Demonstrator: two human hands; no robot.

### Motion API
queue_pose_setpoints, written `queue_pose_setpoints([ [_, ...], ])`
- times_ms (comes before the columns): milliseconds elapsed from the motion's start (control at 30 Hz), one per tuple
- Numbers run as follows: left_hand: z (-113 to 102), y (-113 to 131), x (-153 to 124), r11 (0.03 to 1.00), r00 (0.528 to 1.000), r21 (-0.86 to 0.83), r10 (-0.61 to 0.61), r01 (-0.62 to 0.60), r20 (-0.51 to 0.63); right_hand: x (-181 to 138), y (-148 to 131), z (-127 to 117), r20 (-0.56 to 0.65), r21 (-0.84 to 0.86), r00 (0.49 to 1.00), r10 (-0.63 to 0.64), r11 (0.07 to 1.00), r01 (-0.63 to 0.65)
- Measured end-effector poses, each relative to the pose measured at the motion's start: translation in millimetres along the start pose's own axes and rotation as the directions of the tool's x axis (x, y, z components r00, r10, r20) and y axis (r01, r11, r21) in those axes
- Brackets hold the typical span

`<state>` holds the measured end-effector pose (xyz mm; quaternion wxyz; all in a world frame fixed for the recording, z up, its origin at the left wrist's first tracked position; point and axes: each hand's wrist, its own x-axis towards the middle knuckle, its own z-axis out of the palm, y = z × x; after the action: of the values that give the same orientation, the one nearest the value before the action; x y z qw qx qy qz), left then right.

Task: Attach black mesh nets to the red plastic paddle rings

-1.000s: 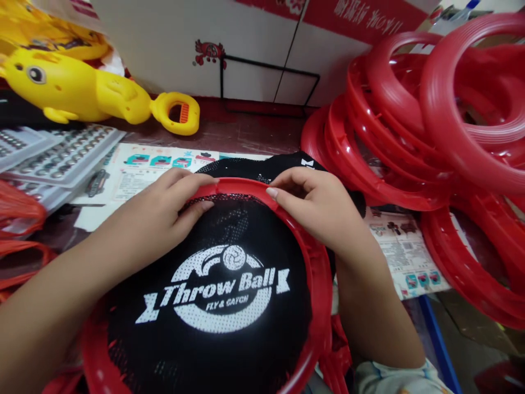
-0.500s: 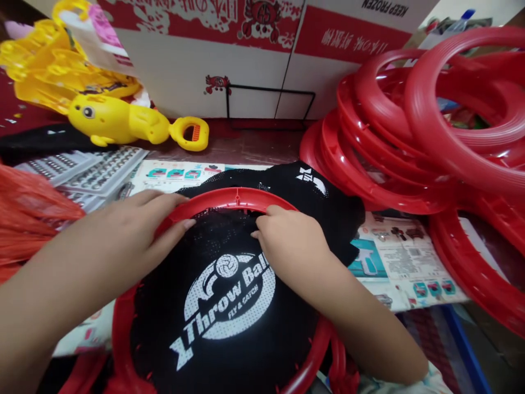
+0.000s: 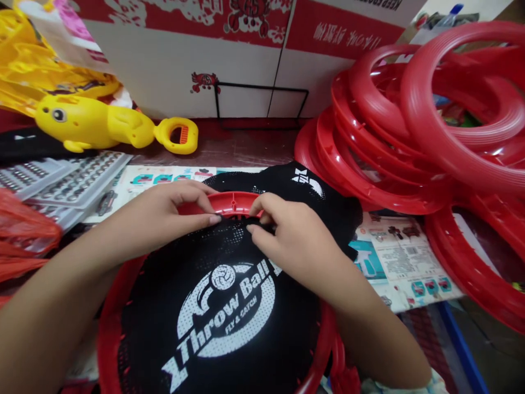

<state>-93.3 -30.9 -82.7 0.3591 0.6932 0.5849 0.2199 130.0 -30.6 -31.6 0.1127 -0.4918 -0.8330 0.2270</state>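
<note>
A red plastic ring (image 3: 232,203) lies in front of me with black mesh (image 3: 197,284) printed "Throw Ball" stretched across it. My left hand (image 3: 172,216) grips the ring's far rim, fingers curled over it and thumb pressed on the mesh edge. My right hand (image 3: 287,232) sits just beside it, fingers pinching the mesh against the rim. More black mesh pieces (image 3: 324,205) lie under and behind the ring.
A leaning stack of red rings (image 3: 410,137) fills the right side. Yellow toy guns (image 3: 94,123) and trays of button batteries (image 3: 69,178) lie at the left, red netting (image 3: 20,235) at the left edge. Printed paper sheets (image 3: 397,257) cover the table; a cardboard box (image 3: 184,60) stands behind.
Both hands have drawn closer together at the top of the ring. The ring and mesh have turned slightly, so the printed logo now tilts.
</note>
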Motion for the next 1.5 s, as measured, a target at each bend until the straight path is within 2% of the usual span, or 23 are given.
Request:
queue_pose_setpoints([
  [67, 3.7, -0.9, -1.5, 0.998, 0.999, -0.057, -0.036, 0.034, -0.034, 3.9, 6.1, 1.2, -0.025, 0.081, 0.996, -0.082, 0.993, 0.084],
  [133, 7.9, -0.9, -2.6, 0.995, 0.994, -0.074, -0.073, 0.066, -0.084, 9.0, 12.9, 5.0, -0.052, 0.077, 0.976, -0.211, 0.974, 0.214],
  [233, 12.7, 1.0, -3.6, 0.995, 0.985, -0.052, -0.088, 0.081, -0.148, 15.9, 21.3, 11.8, -0.043, -0.094, 0.929, -0.369, 0.927, 0.364],
  [367, 14.9, 5.5, -3.4, 0.997, 0.982, -0.002, -0.07, 0.071, -0.178, 18.8, 26.2, 16.9, -0.029, -0.265, 0.91, -0.413, 0.881, 0.392],
  [533, 15.1, 8.8, -3.0, 0.996, 0.976, 0.032, -0.074, 0.082, -0.205, 19.6, 27.8, 18.2, -0.069, -0.282, 0.911, -0.406, 0.884, 0.373],
  [667, 16.0, 6.9, -4.1, 0.996, 0.978, -0.005, -0.085, 0.086, -0.192, 21.2, 27.7, 15.9, -0.101, -0.165, 0.919, -0.38, 0.918, 0.361],
  [800, 17.4, 3.6, -4.7, 0.976, 0.972, -0.116, -0.198, 0.183, -0.13, 20.8, 25.6, 12.6, -0.16, 0.058, 0.952, -0.261, 0.96, 0.273],
  [900, 18.4, 3.3, -4.4, 0.943, 0.949, -0.175, -0.303, 0.284, -0.089, 21.2, 24.7, 13.3, -0.163, 0.13, 0.971, -0.174, 0.972, 0.196],
  [1000, 19.3, 4.8, -3.8, 0.937, 0.94, -0.158, -0.328, 0.311, -0.095, 23.5, 25.3, 16.5, -0.163, 0.134, 0.977, -0.137, 0.978, 0.16],
  [1333, 18.3, 9.0, -2.1, 0.963, 0.954, -0.076, -0.268, 0.26, -0.135, 28.5, 24.2, 23.0, -0.224, 0.047, 0.964, -0.143, 0.986, 0.157],
  [1500, 15.7, 15.6, -2.7, 0.959, 0.952, -0.018, -0.284, 0.284, -0.113, 31.1, 21.5, 22.4, -0.182, 0.056, 0.978, -0.103, 0.992, 0.115],
])
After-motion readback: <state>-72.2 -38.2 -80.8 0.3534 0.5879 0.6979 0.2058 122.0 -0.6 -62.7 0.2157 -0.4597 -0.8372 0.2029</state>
